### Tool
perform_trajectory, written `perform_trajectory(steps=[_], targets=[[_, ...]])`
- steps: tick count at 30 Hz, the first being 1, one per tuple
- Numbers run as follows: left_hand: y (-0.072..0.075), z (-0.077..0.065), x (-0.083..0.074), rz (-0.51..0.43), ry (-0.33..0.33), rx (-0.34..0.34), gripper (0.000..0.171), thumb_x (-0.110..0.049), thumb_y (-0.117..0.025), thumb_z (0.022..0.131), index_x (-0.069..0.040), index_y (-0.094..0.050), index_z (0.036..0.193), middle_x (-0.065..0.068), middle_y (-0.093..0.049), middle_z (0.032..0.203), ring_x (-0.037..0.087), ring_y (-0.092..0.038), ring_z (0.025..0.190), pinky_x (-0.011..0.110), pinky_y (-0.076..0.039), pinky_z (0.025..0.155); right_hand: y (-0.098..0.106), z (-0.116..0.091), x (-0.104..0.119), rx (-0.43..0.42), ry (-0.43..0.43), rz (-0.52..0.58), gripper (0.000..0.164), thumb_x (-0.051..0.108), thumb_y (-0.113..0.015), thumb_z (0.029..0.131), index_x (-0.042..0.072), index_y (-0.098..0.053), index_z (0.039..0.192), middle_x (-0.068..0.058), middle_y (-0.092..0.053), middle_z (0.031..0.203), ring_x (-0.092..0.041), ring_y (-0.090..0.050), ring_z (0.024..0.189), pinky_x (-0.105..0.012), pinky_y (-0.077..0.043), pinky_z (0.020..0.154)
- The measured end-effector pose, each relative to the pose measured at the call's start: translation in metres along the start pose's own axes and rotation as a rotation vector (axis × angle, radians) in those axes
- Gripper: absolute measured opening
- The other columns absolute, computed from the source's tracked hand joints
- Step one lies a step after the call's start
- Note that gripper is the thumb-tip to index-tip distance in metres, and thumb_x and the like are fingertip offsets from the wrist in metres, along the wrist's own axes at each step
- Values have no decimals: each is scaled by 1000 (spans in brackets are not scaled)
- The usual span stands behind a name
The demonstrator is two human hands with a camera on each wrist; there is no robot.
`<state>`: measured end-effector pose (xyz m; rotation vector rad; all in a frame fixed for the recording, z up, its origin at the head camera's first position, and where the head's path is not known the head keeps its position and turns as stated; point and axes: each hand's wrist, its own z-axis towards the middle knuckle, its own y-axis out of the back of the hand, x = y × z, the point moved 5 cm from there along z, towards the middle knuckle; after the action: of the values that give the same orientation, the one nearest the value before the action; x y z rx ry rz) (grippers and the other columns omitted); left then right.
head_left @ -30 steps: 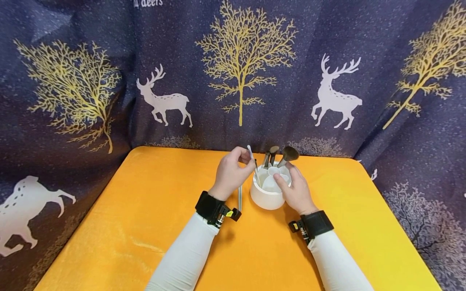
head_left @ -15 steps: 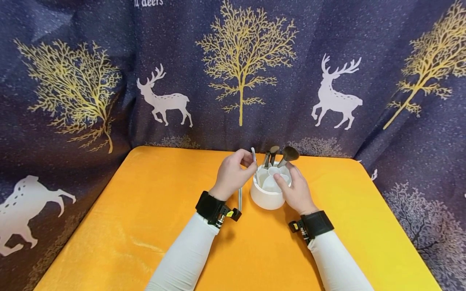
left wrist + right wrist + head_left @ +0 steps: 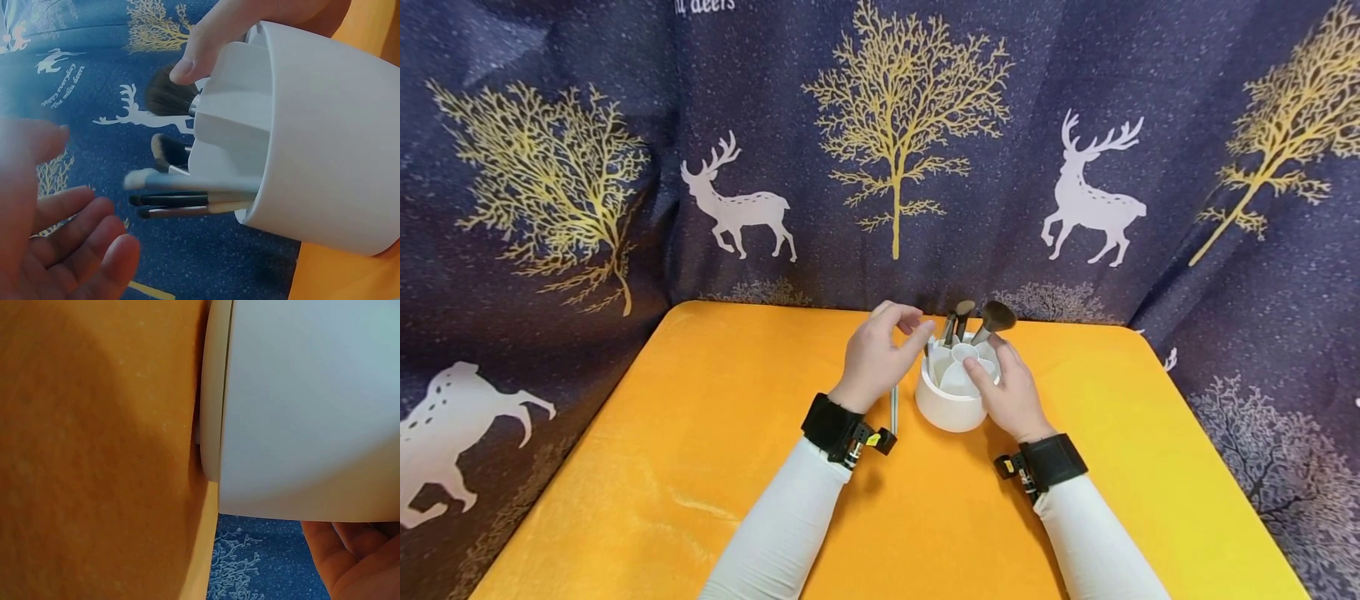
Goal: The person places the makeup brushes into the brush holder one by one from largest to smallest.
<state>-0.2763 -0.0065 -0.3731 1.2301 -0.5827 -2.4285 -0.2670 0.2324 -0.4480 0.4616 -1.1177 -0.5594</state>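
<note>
A round white brush holder (image 3: pixel 951 411) with petal-shaped dividers stands on the table. My right hand (image 3: pixel 1012 396) grips its right rim, thumb over the dividers and fingers at the far side. Just left of the rim, my left hand (image 3: pixel 882 354) has its fingers parted with nothing between them. In the left wrist view a pale-handled, white-tipped makeup brush (image 3: pixel 200 182) stands in the holder, slightly blurred, beside two slim dark-tipped brushes (image 3: pixel 172 201). A large fluffy makeup brush (image 3: pixel 997 317) and smaller angled brushes (image 3: pixel 964 310) rise from the back compartments.
A thin grey-blue stick (image 3: pixel 894 408) lies on the orange tablecloth (image 3: pixel 760 467), partly hidden by my left hand and wrist camera. Behind the table's far edge hangs a dark blue curtain (image 3: pixel 850 283) with deer and trees.
My left hand held the white-tipped brush upright over the left rim, then let it go. The brush has dropped down into the holder. My right hand and the holder have stayed put.
</note>
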Motion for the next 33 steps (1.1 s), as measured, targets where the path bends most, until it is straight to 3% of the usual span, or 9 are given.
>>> perform_trajectory(steps=[5, 15, 26, 33], targets=[[5, 2, 9, -26, 49, -58, 33, -39, -68, 112, -8, -76, 122, 4, -70, 108, 28, -68, 101, 36, -49, 77, 1, -1, 2, 7, 0, -3, 69, 34, -62, 112, -8, -45, 163, -32, -46, 167, -52, -45, 153, -67, -34, 125], [9, 2, 28, 54, 157, -72, 30, -35, -73, 108, -8, -76, 121, 4, -71, 106, 23, -69, 96, 39, -52, 77, 1, 0, 3, 4, 18, 2, 67, 34, -62, 112, -8, -46, 162, -32, -47, 165, -52, -47, 152, -68, -36, 123], [2, 0, 43, 188, 294, 16, 32, -32, -75, 105, -6, -76, 123, 4, -76, 102, 23, -72, 93, 42, -56, 78, 1, 0, 2, 3, 12, 6, 68, 34, -63, 112, -8, -45, 163, -32, -47, 165, -52, -46, 152, -68, -36, 124], [-5, -3, 54, 243, 338, 90, 29, -31, -78, 104, -6, -76, 119, 4, -74, 99, 22, -70, 87, 40, -56, 75, 0, 0, 1, 9, 0, 2, 69, 35, -62, 112, -7, -45, 163, -31, -48, 165, -52, -47, 152, -68, -36, 124]])
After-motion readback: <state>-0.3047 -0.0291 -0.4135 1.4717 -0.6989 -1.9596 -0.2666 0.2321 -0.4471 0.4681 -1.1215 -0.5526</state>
